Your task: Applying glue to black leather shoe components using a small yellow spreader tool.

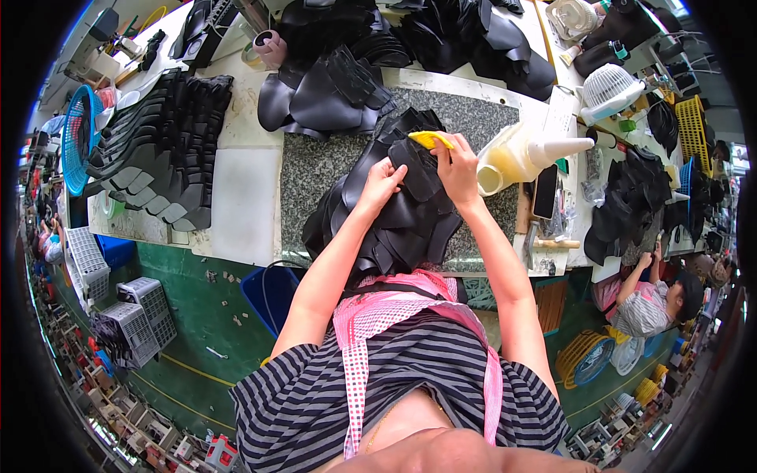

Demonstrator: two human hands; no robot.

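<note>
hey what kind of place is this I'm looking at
Probably a shoe or leather-goods workshop: stacks of cut black pieces cover the workbench, a glue bottle stands by the granite slab, and another worker sits nearby.

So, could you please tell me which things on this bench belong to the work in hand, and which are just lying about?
In use:
- left hand pressing the black pieces on the stone slab
- right hand holding the yellow tool

Lying about:
- squeeze bottle
- white fan
- phone
- blue basket
- stacked black pieces on the left
</note>
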